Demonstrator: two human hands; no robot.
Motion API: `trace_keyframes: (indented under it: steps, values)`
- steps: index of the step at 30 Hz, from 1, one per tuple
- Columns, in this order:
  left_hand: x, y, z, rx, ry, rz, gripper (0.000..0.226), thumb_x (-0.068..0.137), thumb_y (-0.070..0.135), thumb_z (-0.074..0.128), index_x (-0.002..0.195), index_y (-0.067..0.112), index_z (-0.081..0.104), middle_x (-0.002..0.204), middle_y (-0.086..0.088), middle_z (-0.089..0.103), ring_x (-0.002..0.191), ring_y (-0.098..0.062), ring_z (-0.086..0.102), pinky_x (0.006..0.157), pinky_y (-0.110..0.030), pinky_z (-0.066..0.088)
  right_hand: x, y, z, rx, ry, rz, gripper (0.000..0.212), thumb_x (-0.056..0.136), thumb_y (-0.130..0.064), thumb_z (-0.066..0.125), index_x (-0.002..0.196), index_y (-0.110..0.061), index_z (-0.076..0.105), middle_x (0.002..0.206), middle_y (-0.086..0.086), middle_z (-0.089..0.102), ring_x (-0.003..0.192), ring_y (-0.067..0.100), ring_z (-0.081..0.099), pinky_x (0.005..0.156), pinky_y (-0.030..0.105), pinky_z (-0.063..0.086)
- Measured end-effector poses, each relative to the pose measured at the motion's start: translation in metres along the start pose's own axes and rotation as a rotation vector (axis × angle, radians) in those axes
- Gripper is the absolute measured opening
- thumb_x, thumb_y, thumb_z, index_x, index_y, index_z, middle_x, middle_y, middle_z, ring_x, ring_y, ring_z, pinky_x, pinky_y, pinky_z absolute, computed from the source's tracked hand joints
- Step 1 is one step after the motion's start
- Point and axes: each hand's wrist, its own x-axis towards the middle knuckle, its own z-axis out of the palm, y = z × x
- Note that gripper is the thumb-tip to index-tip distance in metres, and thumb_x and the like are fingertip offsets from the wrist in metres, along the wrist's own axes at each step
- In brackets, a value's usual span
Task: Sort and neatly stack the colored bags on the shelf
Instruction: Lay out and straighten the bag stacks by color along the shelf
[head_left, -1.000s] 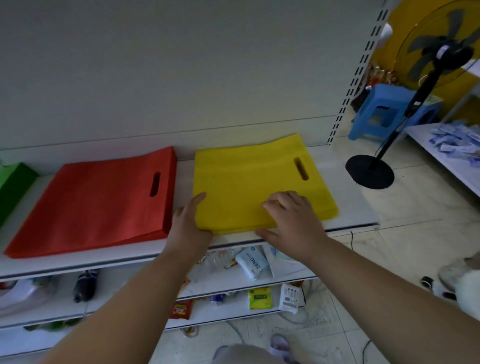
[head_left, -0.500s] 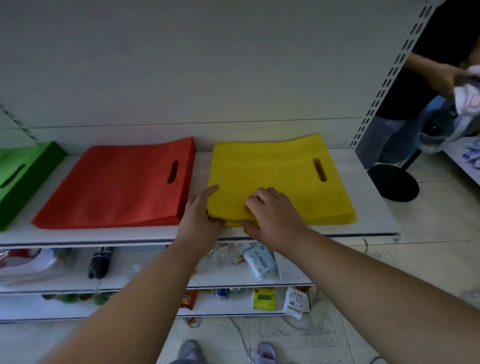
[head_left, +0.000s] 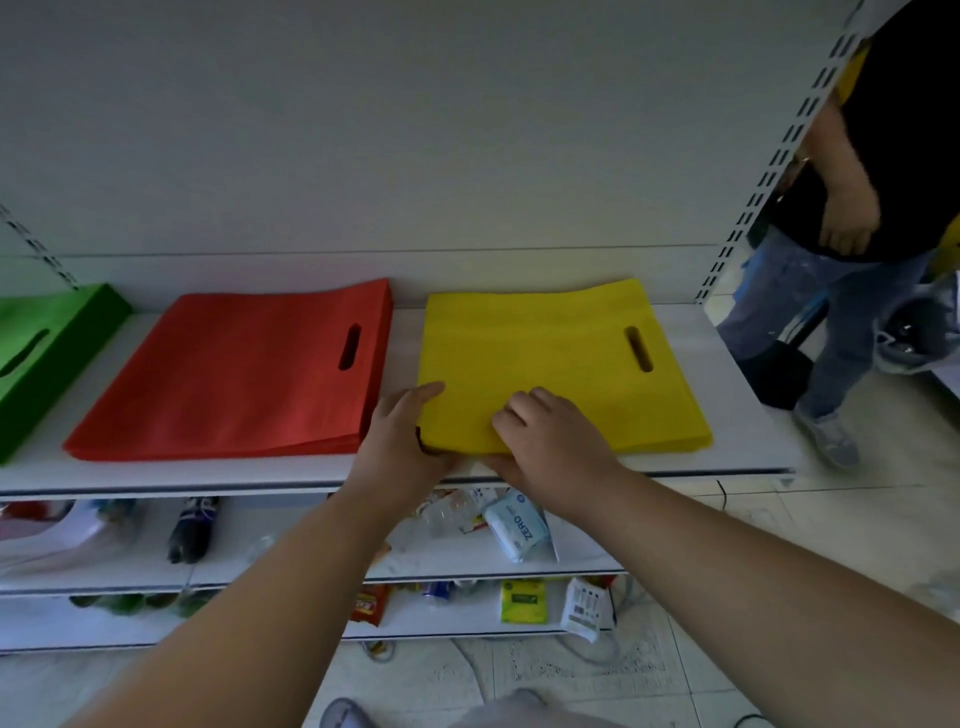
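In the head view, the left hand (head_left: 402, 434) lay at the near left corner of the yellow bag stack (head_left: 561, 364), its fingers nearly straight along the left edge and its thumb low at the front edge. It seemed to press and square the corner more than to grip it. The right hand (head_left: 550, 441), just to the right of the left one, rested on top of the stack near the front edge, its fingers bent with the knuckles up and the thumb under the front edge, so it appeared to pinch the front of the pile. The stack sat on the white shelf (head_left: 743, 415), reaching from both hands toward the back wall.

Just left of the left hand lay the red bag stack (head_left: 234, 374), apart from the yellow one by a narrow gap. Further left was the green bag stack (head_left: 47, 343), partly out of view.

The bags looked like thin non-woven fabric: light, soft, and flexible, and the layers would probably slide over each other. To move the pile, it would be better to hold the whole thickness at two opposite edges, not at the handle slot (head_left: 638, 349), which lay far beyond the right hand.
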Motion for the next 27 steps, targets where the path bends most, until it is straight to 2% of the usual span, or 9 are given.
trace_keyframes:
  steps: [4, 8, 11, 16, 23, 27]
  values:
    - [0.002, 0.002, -0.001, 0.082, 0.021, 0.05, 0.069, 0.077, 0.014, 0.079, 0.139, 0.024, 0.051, 0.146, -0.005, 0.033, 0.127, -0.021, 0.043, 0.093, -0.02, 0.035, 0.0, -0.005, 0.004, -0.001, 0.031, 0.006, 0.027, 0.079, -0.031, 0.074, 0.09, -0.011, 0.06, 0.088, 0.008, 0.054, 0.082, 0.03, 0.053, 0.066, 0.039, 0.048]
    - [0.005, 0.004, 0.0, 0.147, 0.031, 0.072, 0.075, 0.07, 0.027, 0.087, 0.137, 0.021, 0.054, 0.146, -0.006, 0.032, 0.119, -0.012, 0.042, 0.096, -0.019, 0.034, 0.002, -0.004, 0.006, 0.005, 0.077, -0.012, 0.019, 0.075, -0.019, 0.077, 0.085, -0.01, 0.063, 0.082, 0.009, 0.055, 0.075, 0.031, 0.054, 0.06, 0.036, 0.047]
    - [0.008, 0.006, 0.002, 0.18, 0.072, 0.08, 0.069, 0.072, 0.023, 0.086, 0.134, 0.018, 0.058, 0.145, -0.009, 0.038, 0.124, -0.024, 0.048, 0.095, -0.02, 0.034, 0.003, -0.003, 0.004, -0.042, 0.064, -0.041, 0.022, 0.072, -0.012, 0.075, 0.09, -0.009, 0.063, 0.084, 0.011, 0.056, 0.075, 0.031, 0.052, 0.058, 0.036, 0.043]
    - [0.007, 0.006, 0.004, 0.199, 0.095, 0.072, 0.064, 0.074, 0.024, 0.085, 0.132, 0.017, 0.059, 0.142, -0.007, 0.042, 0.124, -0.024, 0.047, 0.093, -0.02, 0.035, 0.002, -0.001, -0.002, -0.058, 0.006, -0.039, 0.028, 0.076, -0.017, 0.07, 0.102, -0.009, 0.061, 0.095, 0.013, 0.056, 0.084, 0.034, 0.052, 0.066, 0.043, 0.044]
    - [0.006, 0.009, 0.003, 0.227, 0.044, 0.075, 0.069, 0.072, 0.017, 0.084, 0.134, 0.023, 0.055, 0.148, -0.006, 0.031, 0.122, -0.023, 0.048, 0.089, -0.019, 0.036, 0.004, -0.004, 0.002, -0.071, -0.032, -0.059, 0.033, 0.072, -0.019, 0.07, 0.102, -0.008, 0.061, 0.094, 0.013, 0.056, 0.082, 0.033, 0.051, 0.062, 0.04, 0.043]
    - [0.005, 0.012, 0.004, 0.261, 0.088, 0.134, 0.052, 0.074, 0.017, 0.084, 0.123, 0.019, 0.065, 0.147, -0.011, 0.035, 0.107, -0.028, 0.059, 0.086, -0.023, 0.041, 0.007, -0.002, 0.001, -0.041, 0.01, -0.039, 0.024, 0.076, -0.019, 0.064, 0.097, -0.008, 0.061, 0.089, 0.012, 0.056, 0.078, 0.032, 0.052, 0.059, 0.038, 0.043]
